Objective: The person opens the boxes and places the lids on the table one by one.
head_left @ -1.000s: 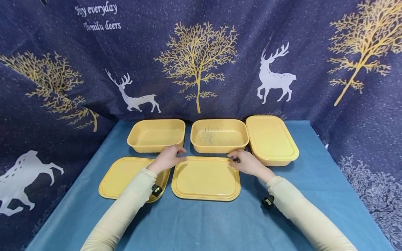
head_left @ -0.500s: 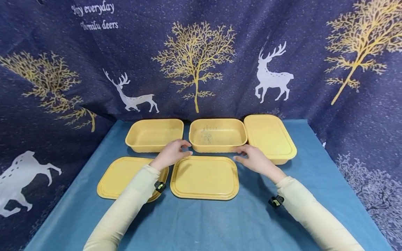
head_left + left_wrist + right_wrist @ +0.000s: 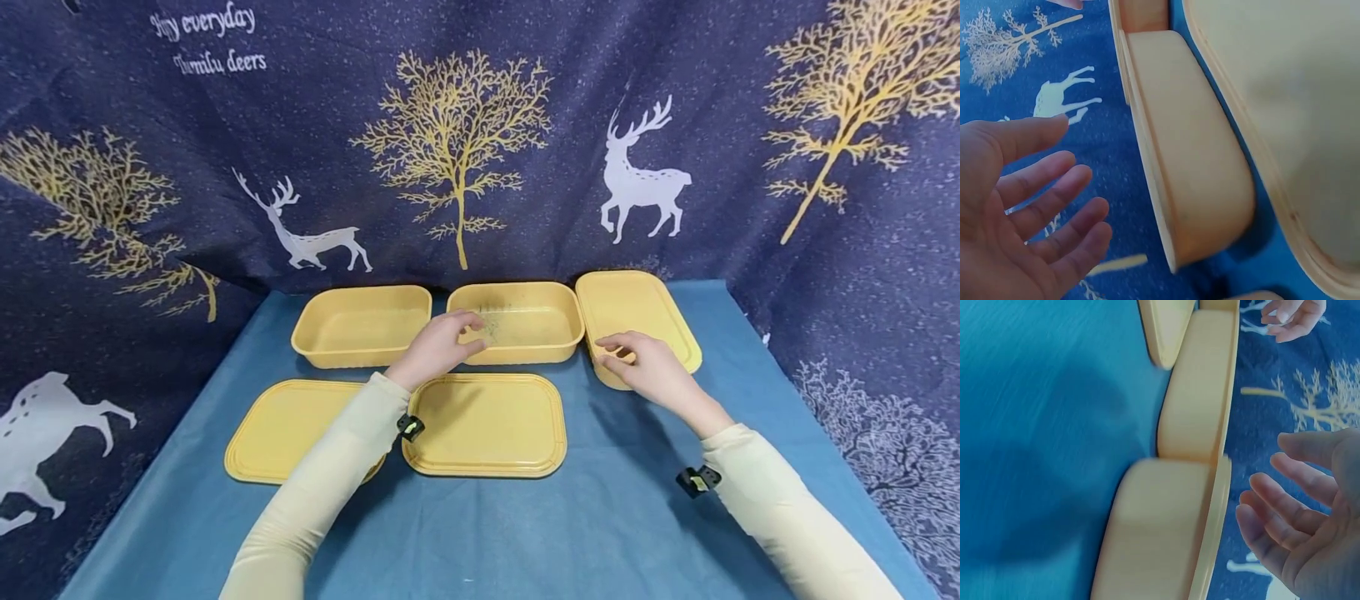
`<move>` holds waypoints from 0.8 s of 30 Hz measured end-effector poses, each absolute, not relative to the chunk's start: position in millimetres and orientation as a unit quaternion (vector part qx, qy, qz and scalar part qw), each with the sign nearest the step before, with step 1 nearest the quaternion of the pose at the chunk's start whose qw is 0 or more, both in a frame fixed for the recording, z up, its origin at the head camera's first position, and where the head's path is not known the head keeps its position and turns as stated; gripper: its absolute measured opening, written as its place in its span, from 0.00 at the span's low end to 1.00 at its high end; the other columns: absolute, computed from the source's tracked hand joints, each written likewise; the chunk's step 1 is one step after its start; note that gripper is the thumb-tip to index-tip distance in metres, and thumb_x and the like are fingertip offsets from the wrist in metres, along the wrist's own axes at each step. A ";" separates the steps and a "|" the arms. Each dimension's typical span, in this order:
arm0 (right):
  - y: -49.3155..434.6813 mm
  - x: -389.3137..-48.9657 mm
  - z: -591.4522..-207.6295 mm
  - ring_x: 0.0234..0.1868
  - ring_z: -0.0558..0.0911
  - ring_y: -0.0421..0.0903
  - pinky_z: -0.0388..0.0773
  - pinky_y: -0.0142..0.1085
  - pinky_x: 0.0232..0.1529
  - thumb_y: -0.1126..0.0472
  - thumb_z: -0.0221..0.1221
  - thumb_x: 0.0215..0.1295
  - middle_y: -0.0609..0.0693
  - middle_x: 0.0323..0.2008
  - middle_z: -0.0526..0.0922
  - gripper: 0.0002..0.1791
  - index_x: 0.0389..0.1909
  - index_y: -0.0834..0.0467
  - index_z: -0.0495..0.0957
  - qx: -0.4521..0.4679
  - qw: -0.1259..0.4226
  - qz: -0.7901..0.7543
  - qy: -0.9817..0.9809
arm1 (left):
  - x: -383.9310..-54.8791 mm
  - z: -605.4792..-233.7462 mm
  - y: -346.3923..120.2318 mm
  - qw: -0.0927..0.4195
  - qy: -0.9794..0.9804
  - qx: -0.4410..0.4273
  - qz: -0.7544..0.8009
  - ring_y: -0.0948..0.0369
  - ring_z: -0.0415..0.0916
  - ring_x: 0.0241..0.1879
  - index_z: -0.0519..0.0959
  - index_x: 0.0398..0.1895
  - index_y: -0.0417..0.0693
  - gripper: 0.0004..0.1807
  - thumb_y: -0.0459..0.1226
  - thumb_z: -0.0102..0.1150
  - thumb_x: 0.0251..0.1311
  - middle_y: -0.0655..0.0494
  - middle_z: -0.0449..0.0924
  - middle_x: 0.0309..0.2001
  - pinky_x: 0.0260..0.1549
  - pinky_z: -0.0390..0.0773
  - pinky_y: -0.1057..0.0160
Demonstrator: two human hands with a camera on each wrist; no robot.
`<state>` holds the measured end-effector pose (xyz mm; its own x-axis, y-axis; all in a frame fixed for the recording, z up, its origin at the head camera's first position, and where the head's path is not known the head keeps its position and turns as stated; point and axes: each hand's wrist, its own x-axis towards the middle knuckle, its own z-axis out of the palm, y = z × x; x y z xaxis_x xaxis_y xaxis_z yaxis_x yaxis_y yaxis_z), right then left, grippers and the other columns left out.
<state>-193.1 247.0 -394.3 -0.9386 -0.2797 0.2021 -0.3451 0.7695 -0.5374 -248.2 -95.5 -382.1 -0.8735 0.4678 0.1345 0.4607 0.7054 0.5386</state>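
My left hand [image 3: 442,346] hovers over the near rim of the middle open yellow box [image 3: 525,354], fingers loosely bent and holding nothing. In the left wrist view its fingers [image 3: 1054,206] are spread apart in the air beside a box wall. My right hand [image 3: 652,371] is over the near left corner of the lidded yellow box [image 3: 637,308], thumb and fingers apart. The right wrist view shows that palm [image 3: 1322,556] bare beside the box with its lid edge. A yellow lid [image 3: 487,425] lies flat in front of the middle box, partly under my left forearm.
Another open yellow box [image 3: 360,329] stands at the left of the back row. In front of it lies a second lid [image 3: 288,425], partly covered by my left sleeve. A blue cloth [image 3: 525,533] covers the table, and a dark printed curtain [image 3: 547,208] hangs behind.
Both hands have moved right. The right hand left the corner of the middle lid and is now at the lidded box; the left is now over the middle box. The lids stayed in place.
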 end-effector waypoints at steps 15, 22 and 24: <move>314.9 -173.4 -398.1 0.48 0.81 0.65 0.78 0.59 0.43 0.52 0.57 0.75 0.68 0.56 0.78 0.23 0.60 0.64 0.79 0.076 0.122 0.290 -0.946 | -260.1 -391.3 -22.7 -0.034 0.906 0.373 0.198 0.55 0.73 0.62 0.77 0.64 0.50 0.24 0.50 0.58 0.71 0.53 0.77 0.62 0.61 0.72 0.56; 329.4 -171.3 -406.8 0.47 0.77 0.67 0.74 0.61 0.42 0.52 0.56 0.76 0.72 0.60 0.71 0.27 0.65 0.67 0.73 0.028 0.146 0.304 -0.941 | -259.6 -401.5 6.7 -0.050 0.888 0.424 0.173 0.55 0.72 0.63 0.74 0.67 0.48 0.29 0.54 0.58 0.70 0.52 0.75 0.64 0.61 0.72 0.58; 331.7 -171.4 -410.2 0.48 0.76 0.68 0.73 0.61 0.42 0.53 0.55 0.76 0.73 0.60 0.69 0.27 0.66 0.68 0.72 0.021 0.150 0.306 -0.940 | -258.9 -404.6 16.2 -0.044 0.887 0.431 0.159 0.56 0.71 0.64 0.73 0.69 0.49 0.33 0.58 0.57 0.69 0.54 0.75 0.64 0.62 0.71 0.59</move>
<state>-171.4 331.7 -410.2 -0.9540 0.0529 0.2949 -0.1308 0.8119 -0.5689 -258.9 16.2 -404.6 -0.6255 0.7502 0.2145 0.7780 0.5789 0.2440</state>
